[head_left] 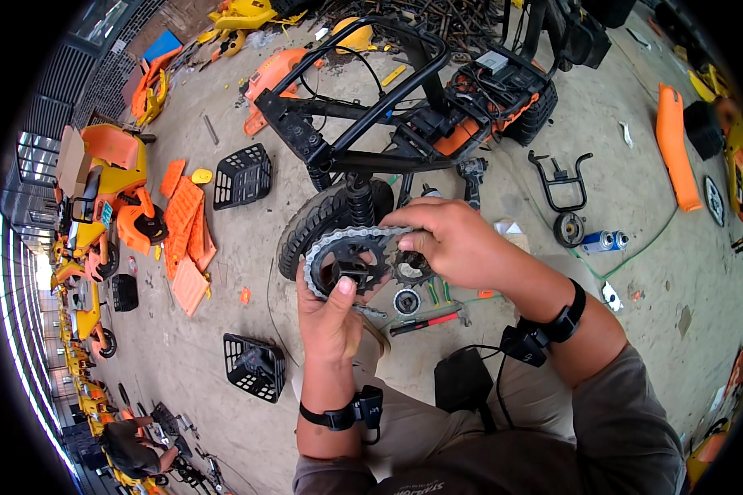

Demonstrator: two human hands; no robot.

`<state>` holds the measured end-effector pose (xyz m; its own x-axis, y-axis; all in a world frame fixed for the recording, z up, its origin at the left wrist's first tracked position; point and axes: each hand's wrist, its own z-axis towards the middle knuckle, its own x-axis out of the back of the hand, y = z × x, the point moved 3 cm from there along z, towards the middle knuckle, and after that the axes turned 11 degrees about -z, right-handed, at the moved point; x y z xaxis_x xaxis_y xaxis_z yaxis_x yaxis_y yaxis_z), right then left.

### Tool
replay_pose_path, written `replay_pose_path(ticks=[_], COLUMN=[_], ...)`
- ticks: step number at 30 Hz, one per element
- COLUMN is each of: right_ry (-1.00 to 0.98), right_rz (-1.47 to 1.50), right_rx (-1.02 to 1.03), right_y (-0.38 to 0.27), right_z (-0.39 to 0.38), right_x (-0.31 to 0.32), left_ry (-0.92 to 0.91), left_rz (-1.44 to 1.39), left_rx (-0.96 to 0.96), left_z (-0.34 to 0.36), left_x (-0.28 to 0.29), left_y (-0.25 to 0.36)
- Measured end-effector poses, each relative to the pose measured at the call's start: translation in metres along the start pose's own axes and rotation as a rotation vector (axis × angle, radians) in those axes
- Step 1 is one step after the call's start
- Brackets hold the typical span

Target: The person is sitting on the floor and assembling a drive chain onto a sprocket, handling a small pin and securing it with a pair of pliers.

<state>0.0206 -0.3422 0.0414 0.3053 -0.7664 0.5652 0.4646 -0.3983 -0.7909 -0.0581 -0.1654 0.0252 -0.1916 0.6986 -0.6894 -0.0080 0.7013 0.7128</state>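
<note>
A dark toothed sprocket (373, 266) is held up in front of me, with a silver roller chain (338, 236) lying around its left and upper edge. My left hand (332, 320) grips the sprocket from below and the left, its thumb over the lower rim. At the upper right, my right hand (447, 241) pinches the chain between thumb and fingers. Behind the sprocket stands a black wheel tyre (304, 233). Under my right hand, a second toothed sprocket (411, 267) is partly covered.
A black vehicle frame (371, 111) stands ahead. A red-handled hammer (428, 322), a round black part (406, 302) and a power tool (471, 177) are nearby. Black baskets (243, 175) (254, 367), orange panels (186, 223) and spray cans (598, 242) lie around. Another person (136, 445) works at lower left.
</note>
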Motion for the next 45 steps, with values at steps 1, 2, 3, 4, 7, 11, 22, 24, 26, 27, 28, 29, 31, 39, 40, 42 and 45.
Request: replay_pose_path(ticks=[1, 2, 3, 4, 7, 11, 22, 24, 26, 27, 28, 29, 31, 39, 40, 42, 45], right_ry=[0.0, -0.006, -0.011, -0.011, -0.002, -0.013, 0.016, -0.089, -0.125, -0.158, -0.161, -0.177, -0.193, -0.232, -0.221, -0.264, -0.325], right_rz=[0.001, 0.011, 0.022, 0.02, 0.02, 0.034, 0.079, 0.175, 0.21, 0.246, 0.245, 0.259, 0.272, 0.374, 0.419, 0.381, 0.326], right_rx=[-0.001, -0.005, -0.01, -0.011, -0.02, -0.055, -0.088, -0.225, -0.255, -0.284, -0.282, -0.242, -0.202, -0.267, -0.276, -0.273, -0.233], right_y=[-0.001, -0.002, -0.002, -0.002, -0.004, -0.002, 0.006, 0.009, 0.011, 0.013, 0.014, 0.014, 0.01, 0.014, 0.016, 0.013, 0.026], right_z=[0.0, 0.0, 0.001, 0.0, 0.0, 0.0, 0.0, 0.0, 0.001, 0.001, 0.001, -0.001, -0.002, -0.002, 0.0, 0.004, 0.0], right_x=[0.0, 0.001, 0.001, 0.002, 0.004, 0.003, -0.002, -0.001, -0.002, -0.004, -0.005, -0.006, -0.007, -0.014, -0.019, -0.018, -0.025], left_ry=[0.003, 0.005, 0.004, 0.006, 0.016, 0.042, 0.047, 0.043, 0.047, 0.049, 0.05, 0.048, 0.041, 0.056, 0.034, 0.006, -0.075], left_rz=[0.007, 0.012, 0.01, 0.01, 0.016, 0.094, 0.036, 0.041, 0.125, 0.124, 0.129, 0.134, 0.087, 0.067, 0.069, 0.066, 0.088], left_rx=[-0.003, -0.005, -0.003, -0.005, -0.017, -0.046, -0.102, -0.111, -0.104, -0.107, -0.121, -0.132, -0.128, -0.162, -0.163, -0.222, -0.197], left_z=[0.0, 0.0, 0.0, -0.001, -0.001, -0.003, -0.003, -0.003, -0.003, -0.004, -0.005, -0.005, -0.003, 0.004, 0.005, 0.008, 0.001], left_x=[0.001, 0.001, 0.0, 0.0, -0.002, -0.003, -0.002, -0.002, -0.005, -0.005, -0.004, -0.003, 0.0, 0.004, 0.008, 0.006, 0.011], left_y=[0.001, 0.0, 0.0, 0.0, -0.001, -0.004, -0.001, 0.0, 0.002, 0.004, 0.007, 0.01, 0.016, 0.022, 0.025, 0.029, 0.027])
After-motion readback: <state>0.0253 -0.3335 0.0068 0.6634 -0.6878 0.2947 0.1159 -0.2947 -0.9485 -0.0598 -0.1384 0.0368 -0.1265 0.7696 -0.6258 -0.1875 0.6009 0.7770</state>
